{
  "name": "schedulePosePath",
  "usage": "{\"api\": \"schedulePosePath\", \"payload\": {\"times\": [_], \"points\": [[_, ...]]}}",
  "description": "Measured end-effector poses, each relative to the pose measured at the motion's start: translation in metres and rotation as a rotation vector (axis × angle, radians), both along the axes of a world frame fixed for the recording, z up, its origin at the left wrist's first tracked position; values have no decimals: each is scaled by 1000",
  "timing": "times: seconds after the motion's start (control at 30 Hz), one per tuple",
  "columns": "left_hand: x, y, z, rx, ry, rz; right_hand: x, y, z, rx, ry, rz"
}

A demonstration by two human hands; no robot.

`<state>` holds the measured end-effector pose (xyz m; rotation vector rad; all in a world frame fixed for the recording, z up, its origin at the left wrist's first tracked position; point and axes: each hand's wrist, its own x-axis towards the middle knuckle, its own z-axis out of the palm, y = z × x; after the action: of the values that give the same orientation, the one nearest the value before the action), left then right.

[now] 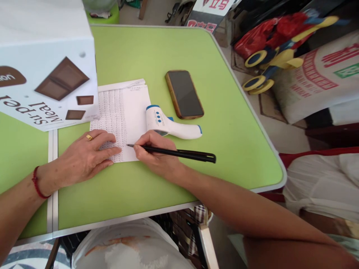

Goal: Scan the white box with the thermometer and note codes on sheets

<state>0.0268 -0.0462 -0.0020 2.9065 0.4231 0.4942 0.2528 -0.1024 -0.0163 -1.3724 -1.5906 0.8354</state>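
Observation:
A sheet of white paper (136, 104), its left part covered in rows of small handwriting, lies on the green table (134, 48). My left hand (91, 155) rests flat on the lower left of the paper, fingers stretched out; it wears a gold ring and a red wrist cord. In my right hand (157, 153) is a black pen (190, 154), gripped near its tip, which points at the right edge of the writing. Just beyond that hand, a white and blue infrared thermometer (179, 129) lies on its side, over the paper's right edge.
A phone (185, 93) with a dark screen lies past the thermometer. At the left stands a large white box (22, 56) with chocolate pictures. Off the table's right side are a printed sack (322, 78) and a yellow and blue wheeled toy (269, 63).

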Motion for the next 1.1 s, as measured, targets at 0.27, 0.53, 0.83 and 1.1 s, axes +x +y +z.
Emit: {"api": "schedulePosePath", "payload": {"times": [0.27,0.53,0.83,1.1], "points": [[0,-1,-1,-2,-8,-6,1,1,0,0,-33,-3],[0,-1,0,-17,-6,-5,4,-3,1,126,-169,-13],[-1,-1,3,-45,22,18,20,10,0,690,-491,128],[-20,-10,26,259,-306,214,32,9,10,646,-1044,284]]}}
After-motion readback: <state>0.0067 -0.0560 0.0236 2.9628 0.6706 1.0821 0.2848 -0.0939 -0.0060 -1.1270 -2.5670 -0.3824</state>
